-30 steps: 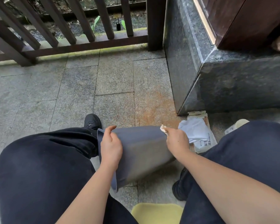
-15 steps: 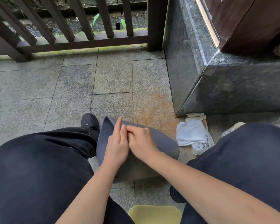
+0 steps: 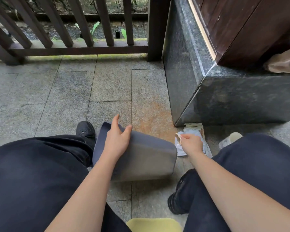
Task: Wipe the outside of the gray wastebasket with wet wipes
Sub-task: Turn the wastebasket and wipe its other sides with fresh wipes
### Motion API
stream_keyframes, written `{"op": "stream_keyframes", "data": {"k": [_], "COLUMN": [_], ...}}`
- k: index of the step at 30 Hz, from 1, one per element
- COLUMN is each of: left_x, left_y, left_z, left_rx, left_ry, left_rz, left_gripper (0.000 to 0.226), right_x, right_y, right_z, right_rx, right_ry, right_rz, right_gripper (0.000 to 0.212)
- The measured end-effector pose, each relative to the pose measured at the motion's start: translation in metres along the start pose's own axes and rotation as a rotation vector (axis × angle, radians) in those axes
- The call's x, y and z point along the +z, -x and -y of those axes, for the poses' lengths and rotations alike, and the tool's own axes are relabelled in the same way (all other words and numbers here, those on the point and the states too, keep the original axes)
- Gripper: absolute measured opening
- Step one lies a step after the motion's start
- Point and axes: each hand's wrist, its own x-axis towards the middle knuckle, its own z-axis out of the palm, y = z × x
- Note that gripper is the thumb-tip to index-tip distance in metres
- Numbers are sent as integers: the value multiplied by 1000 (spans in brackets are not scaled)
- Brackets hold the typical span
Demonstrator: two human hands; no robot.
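Left hand (image 3: 116,141): open, palm flat on the upper side of the wastebasket (image 3: 141,158), fingers spread toward its rim; apparently steadying it for wiping.
Wastebasket: gray, lying on its side on the floor (image 3: 65,91) between the knees, under the left hand, base toward the right hand; this exposes its outer wall.
Right hand (image 3: 190,142): closed, pinching a crumpled wipe (image 3: 179,138), just beside the base, off the surface.
Wipes pack (image 3: 206,148): on the floor beneath the right hand, within easy reach.
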Motion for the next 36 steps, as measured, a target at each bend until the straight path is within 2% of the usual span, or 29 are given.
{"op": "stream_keyframes", "data": {"k": [5, 11, 20, 24, 29, 33, 36], "left_x": [6, 11, 19, 21, 14, 16, 14], "left_y": [19, 44, 27, 33, 36, 45, 40], "left_z": [0, 2, 7, 12, 2, 2, 6], "left_rx": [83, 137, 80, 58, 114, 261, 234], "left_ry": [-60, -49, -69, -63, -10, -155, -127], "left_rz": [72, 127, -67, -31, -87, 55, 139], "left_gripper": [64, 59, 48, 50, 53, 55, 55], "right_x": [-9, -5, -13, -12, -9, 4, 13], "right_y": [15, 23, 30, 33, 37, 42, 45], "right_z": [16, 6, 9, 4, 2, 3, 0], "right_rx": [-126, -80, -44, -58, -56, -101, -104], "right_ry": [-115, -112, -283, -242, -215, -166, -149], "right_rz": [-50, -28, -75, -41, -13, 19, 6], "right_gripper": [21, 31, 29, 29, 29, 28, 27]}}
